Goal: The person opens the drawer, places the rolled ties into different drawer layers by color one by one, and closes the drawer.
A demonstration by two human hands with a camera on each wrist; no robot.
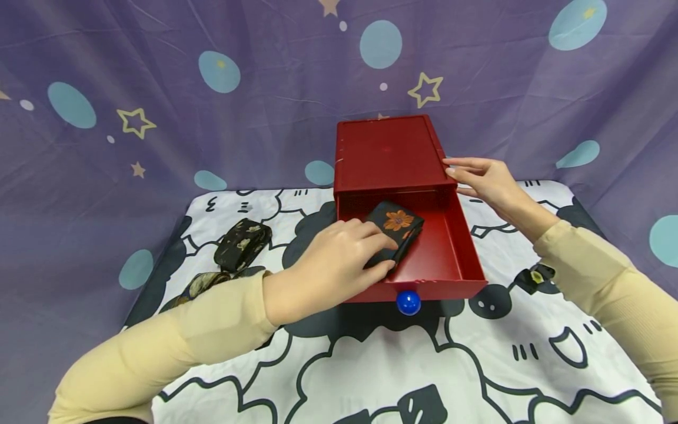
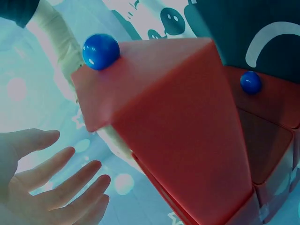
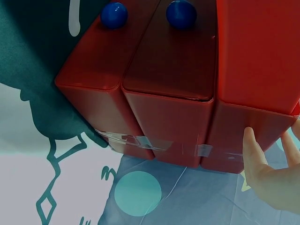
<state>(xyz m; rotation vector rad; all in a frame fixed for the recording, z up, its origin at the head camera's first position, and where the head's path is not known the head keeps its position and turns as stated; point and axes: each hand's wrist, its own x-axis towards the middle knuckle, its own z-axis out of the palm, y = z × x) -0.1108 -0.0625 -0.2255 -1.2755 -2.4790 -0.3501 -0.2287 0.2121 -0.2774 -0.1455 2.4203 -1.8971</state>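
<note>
A red drawer (image 1: 434, 244) with a blue knob (image 1: 408, 302) is pulled out from the top of a red cabinet (image 1: 389, 150). Inside it, toward the left, lies a folded dark cloth (image 1: 398, 224) with an orange flower print. My left hand (image 1: 339, 259) is over the drawer's left side, fingertips at the cloth; the left wrist view shows this hand (image 2: 61, 183) with fingers spread and nothing between them. At the cabinet's right side, my right hand (image 1: 495, 185) rests extended fingers near the top edge. In the right wrist view its thumb (image 3: 253, 150) lies against the red side wall.
To the left on the cartoon-print cloth lies a folded dark floral bundle (image 1: 242, 244), with another patterned cloth (image 1: 206, 282) partly behind my left sleeve. Lower drawers with blue knobs (image 3: 181, 14) are shut, their casings joined by clear tape (image 3: 204, 150). A purple curtain (image 1: 286, 118) hangs behind.
</note>
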